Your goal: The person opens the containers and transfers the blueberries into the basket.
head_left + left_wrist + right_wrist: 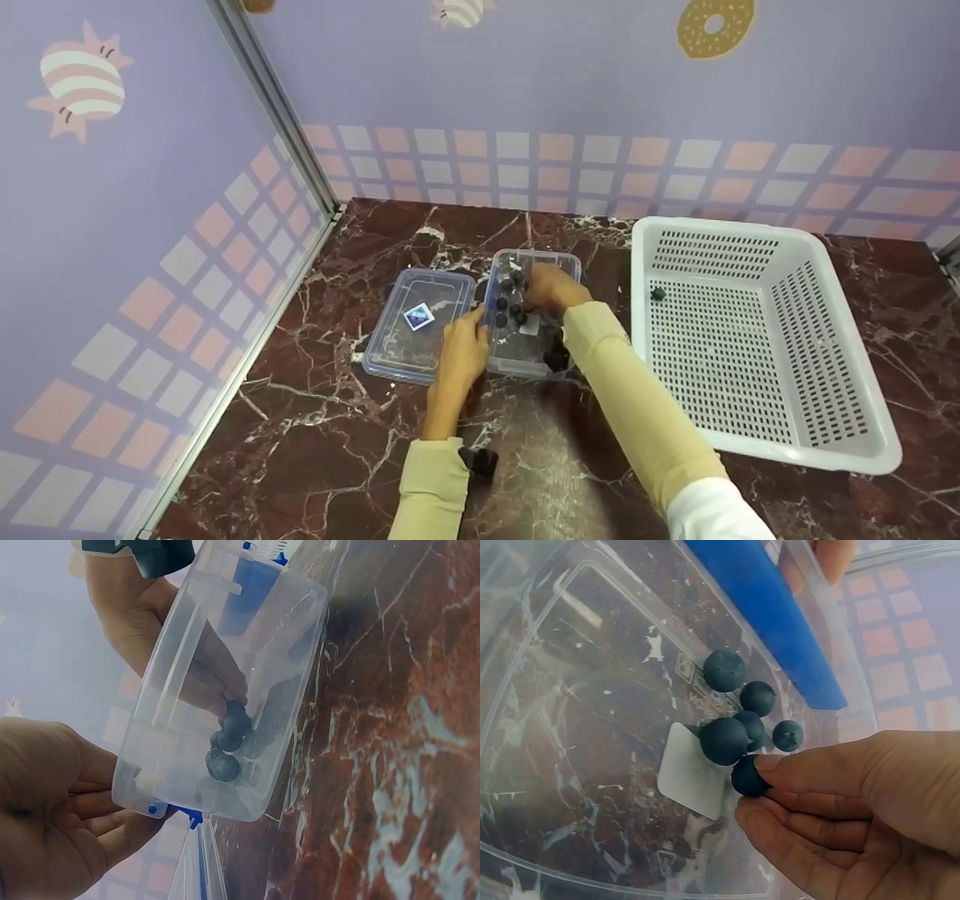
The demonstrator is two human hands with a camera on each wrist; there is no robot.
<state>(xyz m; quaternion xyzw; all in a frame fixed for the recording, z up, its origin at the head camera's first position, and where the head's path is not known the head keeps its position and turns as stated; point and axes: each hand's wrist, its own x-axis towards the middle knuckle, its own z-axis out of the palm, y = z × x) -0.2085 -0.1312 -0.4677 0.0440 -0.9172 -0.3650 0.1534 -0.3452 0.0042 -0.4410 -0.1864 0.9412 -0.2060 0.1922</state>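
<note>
A clear plastic box (517, 366) with blue clips stands in the middle of the table. Several dark, round balls (724, 741) lie inside it, grouped along one side beside a white square (690, 772). My left hand (463, 349) grips the box's left side; in the left wrist view its fingers (120, 836) are at the wall by a blue clip (187, 814). Reaching into the box, my right hand (553, 289) pinches a small dark ball (748, 777) between thumb and fingertips. The other balls lie close against that one.
Left of the box lies its clear lid (394, 352) with a blue-and-white sticker (418, 316). To the right stands a white perforated basket (640, 337), holding one small dark piece (658, 294). Patterned wall panels (480, 90) border the marbled table (322, 442) behind and at left.
</note>
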